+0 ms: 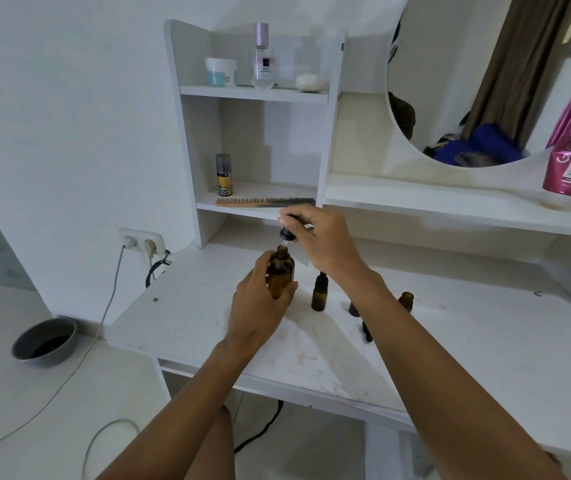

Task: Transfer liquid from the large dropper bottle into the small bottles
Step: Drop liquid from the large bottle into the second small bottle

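- The left hand, at the centre of the frame, has its fingers curled round the body of the large amber dropper bottle. The grip holds the bottle roughly upright, so its neck does not wander under the dropper. The hand hides whether the base rests on the white desk.
- The right hand, just above, pinches the black dropper cap between thumb and fingertips. The glass pipette hangs straight down with its tip at the bottle's open mouth.
- A pinch this high on the cap probably leaves the bulb free to squeeze. It is too small to tell whether the pipette holds liquid.
- A capped small amber bottle stands just right of the large one.
- An open small amber bottle stands further right, beyond the right forearm. A third small bottle is partly hidden behind that forearm.
- A loose black cap lies on the desk below them.
- The small bottles are probably kept near so that a loaded dropper travels little.
- The next move likely calls for carrying the pipette, still vertical, to the open bottle's narrow neck. A drip on the way is the main risk.
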